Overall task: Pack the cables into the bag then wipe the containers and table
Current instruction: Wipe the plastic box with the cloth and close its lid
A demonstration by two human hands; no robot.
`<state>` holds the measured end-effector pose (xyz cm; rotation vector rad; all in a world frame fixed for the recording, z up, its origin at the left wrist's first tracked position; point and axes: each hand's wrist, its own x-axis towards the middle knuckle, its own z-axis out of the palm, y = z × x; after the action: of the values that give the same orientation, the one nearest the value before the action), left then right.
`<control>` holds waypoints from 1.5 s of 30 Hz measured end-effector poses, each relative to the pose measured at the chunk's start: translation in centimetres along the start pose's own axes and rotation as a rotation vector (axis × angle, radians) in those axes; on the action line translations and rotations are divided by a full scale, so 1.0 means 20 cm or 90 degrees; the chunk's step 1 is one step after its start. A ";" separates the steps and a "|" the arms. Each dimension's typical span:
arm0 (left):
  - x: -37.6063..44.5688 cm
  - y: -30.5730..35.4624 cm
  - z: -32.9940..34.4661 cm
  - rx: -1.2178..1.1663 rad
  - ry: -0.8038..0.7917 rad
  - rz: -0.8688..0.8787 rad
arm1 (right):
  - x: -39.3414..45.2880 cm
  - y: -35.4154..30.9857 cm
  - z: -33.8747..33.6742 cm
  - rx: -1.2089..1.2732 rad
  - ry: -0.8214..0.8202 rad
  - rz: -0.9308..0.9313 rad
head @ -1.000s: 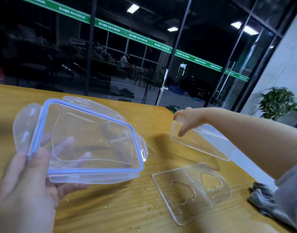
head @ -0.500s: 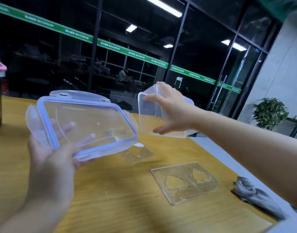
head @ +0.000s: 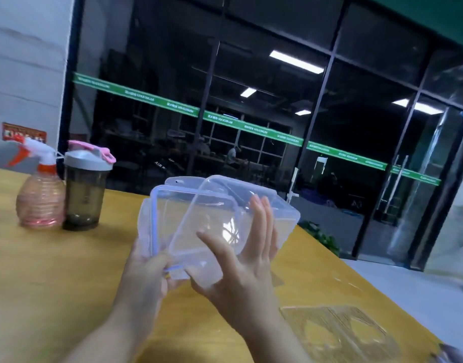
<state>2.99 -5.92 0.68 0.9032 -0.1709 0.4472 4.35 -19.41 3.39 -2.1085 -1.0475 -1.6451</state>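
Observation:
Above the wooden table (head: pixel 68 271) I hold two clear plastic pieces together. My left hand (head: pixel 149 273) grips the lower edge of the clear lid with a blue seal (head: pixel 157 213). A clear container (head: pixel 225 218) rests against the lid, with my right hand (head: pixel 240 260) cupped under and around it, fingers spread. A clear ribbed insert with two heart-shaped cut-outs (head: pixel 337 334) lies flat on the table at the lower right. No cables or bag are in view.
A spray bottle with an orange trigger (head: pixel 40 200) and a dark shaker cup with a pink-flapped grey lid (head: pixel 85 189) stand at the table's left rear. A grey cloth's corner (head: pixel 453 356) shows at the bottom right. Glass walls lie behind the table.
My right hand lifted the clear container off the table and brought it left against the lid. The view swung left, bringing the spray bottle and shaker cup into sight.

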 end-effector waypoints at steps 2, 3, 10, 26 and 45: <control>-0.02 0.03 0.02 0.003 -0.045 0.009 | -0.02 -0.01 0.02 0.014 0.038 0.003; -0.02 0.04 0.02 0.014 -0.058 0.018 | -0.02 0.00 0.02 0.006 0.043 -0.001; -0.04 0.06 0.04 0.161 -0.057 0.133 | -0.08 0.05 0.02 0.000 0.038 0.041; -0.02 0.03 0.02 0.154 -0.114 0.061 | -0.10 0.06 0.06 0.059 0.052 0.042; -0.01 0.05 0.00 0.068 -0.196 -0.077 | -0.09 0.00 0.07 0.051 0.055 0.012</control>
<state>2.37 -5.39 1.40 1.0783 -0.3736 0.2040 5.22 -19.34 1.32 -1.9726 -1.0458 -1.6425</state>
